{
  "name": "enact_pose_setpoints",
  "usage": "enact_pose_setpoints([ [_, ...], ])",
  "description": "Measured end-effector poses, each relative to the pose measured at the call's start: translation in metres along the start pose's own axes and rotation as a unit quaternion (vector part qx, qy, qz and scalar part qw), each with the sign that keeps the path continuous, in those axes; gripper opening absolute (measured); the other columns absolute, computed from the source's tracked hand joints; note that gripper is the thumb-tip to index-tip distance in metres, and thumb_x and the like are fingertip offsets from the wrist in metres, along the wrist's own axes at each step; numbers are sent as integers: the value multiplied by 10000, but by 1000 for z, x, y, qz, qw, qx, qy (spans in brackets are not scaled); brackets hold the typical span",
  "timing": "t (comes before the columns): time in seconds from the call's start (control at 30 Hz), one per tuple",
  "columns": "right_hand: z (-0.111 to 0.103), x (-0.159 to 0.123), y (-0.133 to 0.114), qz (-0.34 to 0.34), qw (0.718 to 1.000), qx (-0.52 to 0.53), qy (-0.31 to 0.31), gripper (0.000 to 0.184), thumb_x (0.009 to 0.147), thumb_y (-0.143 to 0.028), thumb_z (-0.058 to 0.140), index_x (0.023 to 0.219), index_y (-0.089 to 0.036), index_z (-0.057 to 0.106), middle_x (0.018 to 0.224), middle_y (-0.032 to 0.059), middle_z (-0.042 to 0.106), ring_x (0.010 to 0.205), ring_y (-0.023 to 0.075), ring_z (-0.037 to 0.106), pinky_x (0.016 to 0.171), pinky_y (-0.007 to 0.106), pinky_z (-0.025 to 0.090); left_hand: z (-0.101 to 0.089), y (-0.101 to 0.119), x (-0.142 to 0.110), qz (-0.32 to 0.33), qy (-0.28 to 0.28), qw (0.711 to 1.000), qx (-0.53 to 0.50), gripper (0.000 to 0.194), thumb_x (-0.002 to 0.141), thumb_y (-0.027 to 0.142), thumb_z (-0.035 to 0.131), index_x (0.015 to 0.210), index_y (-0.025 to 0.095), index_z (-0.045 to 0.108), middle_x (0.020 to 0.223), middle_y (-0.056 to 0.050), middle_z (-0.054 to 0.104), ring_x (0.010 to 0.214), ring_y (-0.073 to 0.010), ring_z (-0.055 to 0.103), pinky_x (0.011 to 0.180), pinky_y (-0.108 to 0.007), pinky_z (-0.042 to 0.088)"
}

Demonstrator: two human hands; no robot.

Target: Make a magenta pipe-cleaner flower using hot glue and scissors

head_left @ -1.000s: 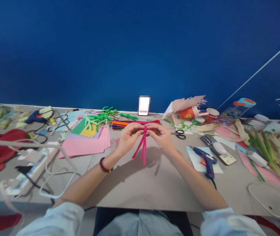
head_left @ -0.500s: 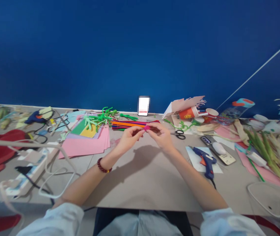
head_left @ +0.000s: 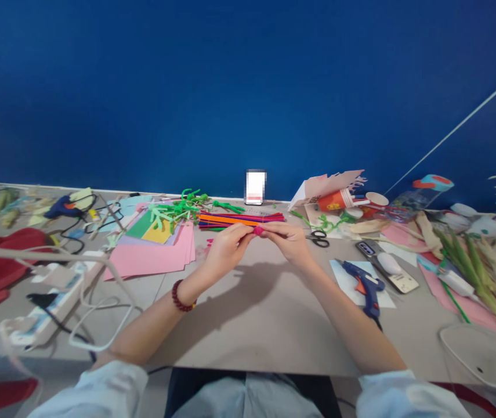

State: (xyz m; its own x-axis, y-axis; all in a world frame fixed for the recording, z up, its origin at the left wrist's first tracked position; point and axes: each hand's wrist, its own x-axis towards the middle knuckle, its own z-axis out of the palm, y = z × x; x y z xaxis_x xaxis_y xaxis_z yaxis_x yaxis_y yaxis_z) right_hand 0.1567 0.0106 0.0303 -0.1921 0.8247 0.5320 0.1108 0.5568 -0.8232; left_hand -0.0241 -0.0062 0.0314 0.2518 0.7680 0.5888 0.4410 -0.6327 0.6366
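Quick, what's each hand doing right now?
Left hand: closed, pinching one side of a small, round, bright-pink fuzzy bundle.
Right hand: closed, pinching the other side of the same bundle.

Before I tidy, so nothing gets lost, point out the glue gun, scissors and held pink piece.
Glue gun (head_left: 371, 283), head view: on the blue body.
Scissors (head_left: 319, 238), head view: on the handles.
Pink piece (head_left: 258, 231), head view: its visible middle.

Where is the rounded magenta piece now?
The magenta piece is central in the head view, pinched between left hand and right hand, in front of the multicoloured stick bundle.
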Motion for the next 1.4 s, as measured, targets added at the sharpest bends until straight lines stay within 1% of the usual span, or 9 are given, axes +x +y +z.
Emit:
enact_pose_setpoints([
  [0.17, -2, 0, -5, -31, 999, -16, -23, 139, 778, -292, 668, 896, -293, 742, 877, 22, 736, 809, 192, 683, 737, 337, 571, -2, 3, 0, -3, 6, 999, -39, 189, 843, 325, 548, 863, 216, 701, 797, -76, 673, 713, -175, 583, 659, -286, 457],
  [0.27, -4, 2, -6, -37, 999, -25, -17, 135, 783, -284, 662, 890, -304, 742, 883, 16, 734, 834, 193, 678, 760, 343, 567, -3, 6, 3, -60, -15, 991, -118, 198, 826, 341, 568, 874, 208, 706, 775, -64, 675, 663, -156, 592, 610, -265, 476],
  [0.4, -6, 3, -8, -30, 999, -21, -19, 140, 786, -274, 657, 893, -308, 741, 915, 19, 728, 887, 194, 666, 826, 355, 547, -4, 7, 9, -154, -63, 956, -241, 223, 784, 355, 617, 892, 185, 711, 747, -52, 689, 591, -131, 593, 544, -242, 482],
  [0.53, -4, 1, -9, 7, 1000, -9, -24, 143, 766, -290, 675, 892, -288, 743, 965, 40, 700, 906, 187, 651, 758, 314, 555, -3, 4, 9, -187, -24, 954, -232, 166, 723, 329, 681, 792, 183, 724, 671, -36, 685, 545, -119, 566, 508, -231, 461],
  [0.63, -1, 1, -6, 49, 999, 11, -22, 145, 724, -316, 710, 855, -268, 749, 939, 44, 689, 850, 174, 654, 687, 284, 561, 0, 1, 7, -174, 1, 966, -191, 153, 726, 320, 678, 793, 192, 727, 705, -36, 698, 571, -129, 585, 525, -238, 468],
  [0.73, 1, 1, -4, 59, 998, 26, -4, 124, 689, -317, 738, 794, -253, 753, 857, 39, 704, 818, 178, 658, 706, 297, 560, 3, -1, 3, -152, 7, 975, -161, 164, 744, 327, 662, 808, 190, 726, 731, -40, 703, 601, -146, 609, 552, -254, 483],
  [0.93, 1, 1, -3, 122, 991, 45, -26, 209, 674, -333, 744, 856, -231, 751, 836, 39, 732, 766, 189, 677, 717, 319, 560, 3, 0, 0, -113, -1, 990, -88, 162, 785, 317, 622, 832, 194, 717, 763, -45, 709, 648, -163, 635, 589, -263, 496],
  [1.13, 0, 0, -5, 62, 998, -5, -30, 150, 711, -302, 722, 838, -229, 755, 863, 53, 720, 807, 184, 665, 733, 296, 539, -1, 0, -1, -58, -11, 998, 16, 125, 811, 262, 598, 845, 191, 696, 773, -40, 708, 680, -149, 627, 618, -245, 488],
  [1.4, 1, -2, -7, 22, 998, -44, -26, 131, 753, -292, 691, 859, -246, 752, 881, 47, 716, 826, 183, 658, 759, 302, 532, -4, 2, 2, -21, -11, 999, 26, 94, 814, 218, 603, 830, 188, 690, 740, -25, 702, 665, -137, 621, 619, -244, 481],
])
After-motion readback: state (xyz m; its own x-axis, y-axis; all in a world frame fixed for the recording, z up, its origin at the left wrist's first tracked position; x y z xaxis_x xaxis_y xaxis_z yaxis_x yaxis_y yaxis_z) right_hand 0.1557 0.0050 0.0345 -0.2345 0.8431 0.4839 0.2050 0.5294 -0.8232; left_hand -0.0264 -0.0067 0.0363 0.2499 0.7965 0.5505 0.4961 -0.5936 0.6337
